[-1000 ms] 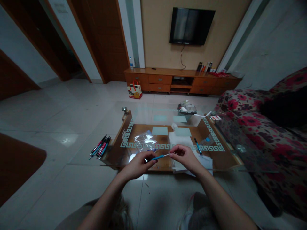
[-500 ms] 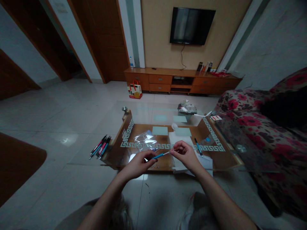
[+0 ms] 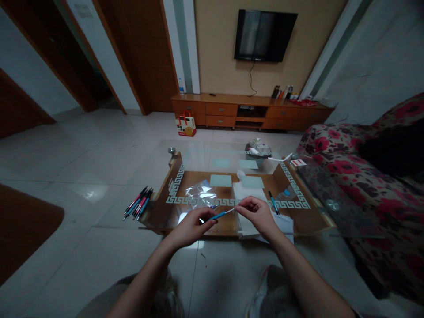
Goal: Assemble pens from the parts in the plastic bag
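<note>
My left hand [image 3: 190,226] is closed around a blue pen barrel [image 3: 218,215] above the near edge of the glass table. A thin pale pen refill [image 3: 229,210] sticks out of the barrel's right end. The fingertips of my right hand [image 3: 257,215] pinch the refill's far end; any small part between them is hidden. Just beyond my right hand a blue and black pen [image 3: 274,204] lies on the glass. At the table's left side is a pile of several pens [image 3: 139,204], in red, blue and black.
The glass coffee table [image 3: 115,217] has a clear plastic bag [image 3: 200,194] behind my left hand. White paper [image 3: 285,226] lies under my right forearm. Farther back are a bowl with crumpled plastic [image 3: 258,149] and a red-white card [image 3: 298,163]. A flowered sofa [image 3: 347,163] stands right.
The fingers of my right hand have closed in slightly at the refill's end. Otherwise the hands, the barrel and the other pens stay practically where they were.
</note>
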Demonstrator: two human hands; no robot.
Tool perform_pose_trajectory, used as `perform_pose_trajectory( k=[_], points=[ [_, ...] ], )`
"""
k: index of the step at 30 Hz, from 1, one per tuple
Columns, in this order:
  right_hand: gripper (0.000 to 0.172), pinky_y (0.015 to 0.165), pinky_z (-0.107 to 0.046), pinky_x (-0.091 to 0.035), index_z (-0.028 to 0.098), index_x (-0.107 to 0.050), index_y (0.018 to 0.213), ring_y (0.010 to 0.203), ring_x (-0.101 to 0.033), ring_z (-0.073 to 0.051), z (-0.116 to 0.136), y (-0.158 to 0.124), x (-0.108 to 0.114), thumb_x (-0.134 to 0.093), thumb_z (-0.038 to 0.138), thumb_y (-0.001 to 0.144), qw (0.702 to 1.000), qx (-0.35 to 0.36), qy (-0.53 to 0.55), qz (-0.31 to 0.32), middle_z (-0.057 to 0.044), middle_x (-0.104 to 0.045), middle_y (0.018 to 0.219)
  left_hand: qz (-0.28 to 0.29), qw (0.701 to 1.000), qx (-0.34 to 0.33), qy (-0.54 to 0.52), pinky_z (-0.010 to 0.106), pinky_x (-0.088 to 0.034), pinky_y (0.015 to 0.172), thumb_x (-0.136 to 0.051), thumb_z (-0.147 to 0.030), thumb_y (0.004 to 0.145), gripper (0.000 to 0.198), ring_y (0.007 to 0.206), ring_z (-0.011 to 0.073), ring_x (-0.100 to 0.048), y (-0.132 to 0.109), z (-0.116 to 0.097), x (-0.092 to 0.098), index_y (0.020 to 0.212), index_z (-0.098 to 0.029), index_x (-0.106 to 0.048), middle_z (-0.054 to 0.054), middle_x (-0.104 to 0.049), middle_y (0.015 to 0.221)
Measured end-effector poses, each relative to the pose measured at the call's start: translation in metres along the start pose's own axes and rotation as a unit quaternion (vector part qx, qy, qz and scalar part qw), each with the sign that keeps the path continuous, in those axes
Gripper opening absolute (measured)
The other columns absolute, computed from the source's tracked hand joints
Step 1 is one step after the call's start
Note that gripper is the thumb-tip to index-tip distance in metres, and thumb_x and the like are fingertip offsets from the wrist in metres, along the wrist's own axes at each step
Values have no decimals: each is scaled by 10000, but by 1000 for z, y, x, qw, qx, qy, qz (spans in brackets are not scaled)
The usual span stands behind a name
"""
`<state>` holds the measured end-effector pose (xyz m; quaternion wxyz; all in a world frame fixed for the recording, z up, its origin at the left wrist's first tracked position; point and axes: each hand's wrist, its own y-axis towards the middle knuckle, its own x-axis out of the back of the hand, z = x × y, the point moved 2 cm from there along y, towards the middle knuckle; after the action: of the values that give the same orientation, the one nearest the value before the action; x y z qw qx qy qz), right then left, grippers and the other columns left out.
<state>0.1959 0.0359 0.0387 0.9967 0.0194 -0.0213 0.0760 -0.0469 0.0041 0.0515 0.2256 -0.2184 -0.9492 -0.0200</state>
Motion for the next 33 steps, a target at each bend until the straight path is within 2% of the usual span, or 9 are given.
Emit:
perform_pose_trajectory(
  k=[5, 15, 26, 33],
  points=[
    [302, 669, -289, -516, 189, -668, 793, 698, -630, -164, 2, 0, 0, -818, 432, 694, 1000, 12, -6, -8, -34, -697, 771, -3, 1000, 1, 2, 263, -465, 711, -555, -386, 902, 262, 846, 181, -603, 0, -1, 0, 1038, -197, -675, 40, -680, 960],
    [339, 705, -313, -543, 194, -690, 928, 751, -658, -182, 0, 2, 2, -803, 432, 715, 1000, 22, 0, -8, -50, -712, 824, -13, 1000, 1, 9, 258, -462, 700, -552, -417, 900, 293, 841, 180, -602, 0, -2, 1, 1031, -186, -674, 52, -675, 966],
    [349, 782, -342, -557, 199, -690, 986, 841, -694, -209, 5, -1, -2, -781, 427, 739, 999, 30, 5, 13, -71, -739, 897, 17, 999, 22, -29, 270, -488, 718, -586, -346, 884, 237, 838, 184, -655, 0, 10, -17, 1059, -189, -614, 49, -700, 925],
    [341, 791, -359, -561, 212, -685, 1032, 871, -704, -222, 4, 0, -1, -756, 414, 767, 999, 39, 9, 8, -76, -746, 931, 9, 1000, 16, -20, 268, -482, 705, -581, -350, 886, 223, 812, 184, -654, 1, 9, -17, 1037, -190, -612, 45, -698, 897]
  ],
)
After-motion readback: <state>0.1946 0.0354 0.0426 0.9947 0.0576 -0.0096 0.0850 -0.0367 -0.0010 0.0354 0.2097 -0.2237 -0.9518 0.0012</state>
